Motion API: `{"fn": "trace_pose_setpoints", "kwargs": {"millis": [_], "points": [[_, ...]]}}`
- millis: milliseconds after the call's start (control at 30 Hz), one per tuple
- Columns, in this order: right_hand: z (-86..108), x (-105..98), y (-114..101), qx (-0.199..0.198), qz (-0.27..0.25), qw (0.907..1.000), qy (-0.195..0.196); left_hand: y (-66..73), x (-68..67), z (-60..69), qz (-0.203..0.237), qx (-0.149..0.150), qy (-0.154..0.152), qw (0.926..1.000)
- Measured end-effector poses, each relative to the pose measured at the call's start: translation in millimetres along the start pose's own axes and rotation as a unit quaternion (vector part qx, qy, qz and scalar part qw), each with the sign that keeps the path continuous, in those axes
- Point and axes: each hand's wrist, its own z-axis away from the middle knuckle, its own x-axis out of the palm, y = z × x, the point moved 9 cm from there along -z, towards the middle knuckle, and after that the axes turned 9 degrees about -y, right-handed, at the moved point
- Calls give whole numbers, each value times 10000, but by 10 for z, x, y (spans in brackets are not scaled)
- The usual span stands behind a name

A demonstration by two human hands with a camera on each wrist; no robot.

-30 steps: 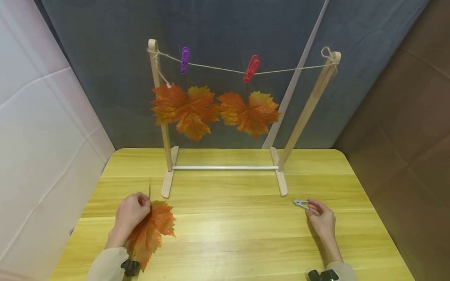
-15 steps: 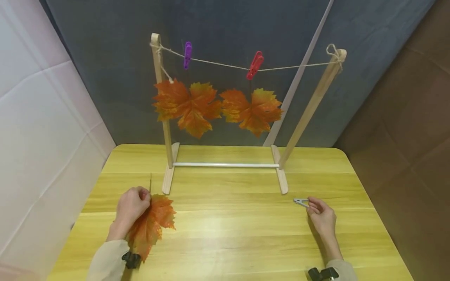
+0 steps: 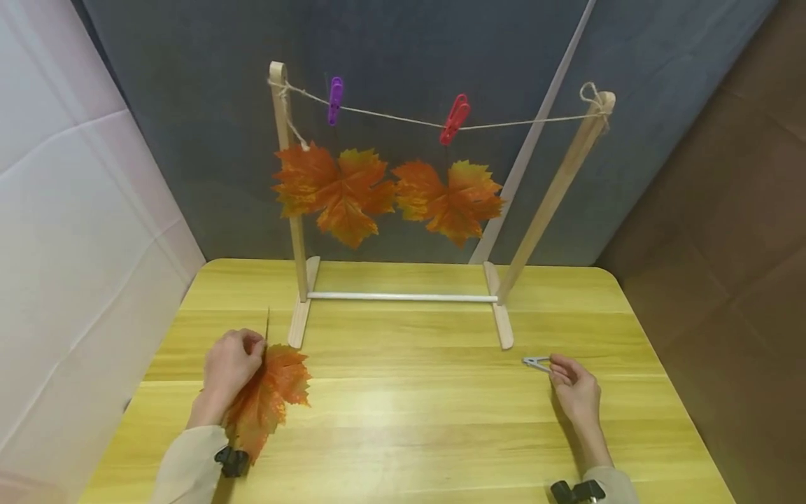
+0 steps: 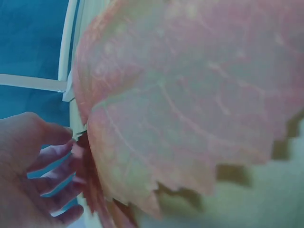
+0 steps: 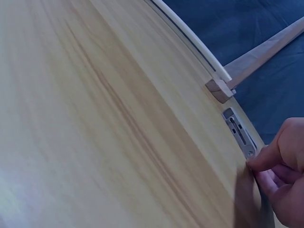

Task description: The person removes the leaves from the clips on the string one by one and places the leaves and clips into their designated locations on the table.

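My left hand (image 3: pixel 231 365) pinches an orange artificial maple leaf (image 3: pixel 271 395) near its stem, which points toward the back of the table. In the left wrist view that leaf (image 4: pixel 180 104) fills most of the frame, with the thumb and fingers at its base. At the right, my right hand (image 3: pixel 576 392) pinches the end of a grey clothespin (image 3: pixel 536 363), seen broadside in the right wrist view. Two more orange leaves hang from a twine line (image 3: pixel 390 117): the left leaf (image 3: pixel 340 196) under a purple clothespin (image 3: pixel 335 101), the right leaf (image 3: pixel 449 199) under a red clothespin (image 3: pixel 455 119).
The twine is tied between two wooden posts, the left post (image 3: pixel 296 245) and the right post (image 3: pixel 554 196). A white rod (image 3: pixel 403 297) joins their feet on the wood-grain table (image 3: pixel 403 420). Dark blue cloth (image 3: pixel 390 42) hangs behind, with side curtains left and right.
The head view has shifted slightly. My left hand and its leaf sit a little farther back on the table; the right hand keeps its hold on the grey clothespin, nearly still.
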Motion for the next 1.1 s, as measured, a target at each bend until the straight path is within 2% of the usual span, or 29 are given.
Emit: {"fn": "trace_pose_setpoints", "kwargs": {"millis": [133,300,433,600,733,933,1000,1100], "points": [[-4,-48,-28,-37,-3,10000,21,53,-104,-9,12,93,213,9997],[17,-137,-184,-115,-73,9999,54,251,-246,-49,130,143,179,9997],[51,-193,-424,-428,28,9991,44,560,-380,-56,120,398,191,9990],[94,-233,-798,-1028,298,9942,82,1039,-585,-39,-4,923,570,9941],[142,-243,-1118,-1573,466,9864,89,1406,-720,-34,-122,1454,913,9851],[237,-234,-1630,-2379,391,9704,132,1883,-902,-42,-461,2374,1357,9608],[258,-218,-1781,-2565,443,9655,87,2000,-942,-43,-514,2539,1372,9561],[280,-189,-1982,-2810,588,9579,29,2145,-990,-46,-562,2667,1323,9530]]}}
